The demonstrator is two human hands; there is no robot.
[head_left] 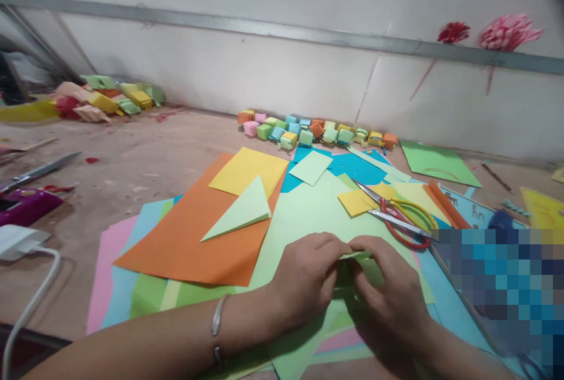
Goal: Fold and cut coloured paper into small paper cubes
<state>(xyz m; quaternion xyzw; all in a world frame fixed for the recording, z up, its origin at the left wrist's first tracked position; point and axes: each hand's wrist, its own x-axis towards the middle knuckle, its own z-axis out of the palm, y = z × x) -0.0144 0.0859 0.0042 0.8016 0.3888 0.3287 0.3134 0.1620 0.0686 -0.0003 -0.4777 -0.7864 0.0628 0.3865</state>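
Observation:
Both my hands meet low in the middle of the head view, pinching a small folded piece of light green paper (362, 255). My left hand (306, 271), with a silver bracelet on its wrist, is closed on the paper's left side. My right hand (390, 283) grips it from the right; the fingers hide most of the piece. Light green sheets (291, 233) lie beneath the hands. Left of them a folded pale green triangle (242, 212) rests on an orange sheet (176, 251), beside a yellow sheet (247, 171). Open scissors (399, 218) lie just beyond my right hand.
Small folded paper boxes (308, 133) line the wall, and more are heaped at the far left (117, 98). A white charger (22, 242) with its cable and a purple object (26, 207) sit at the left edge. Paper flowers (506, 33) hang on the wall rail.

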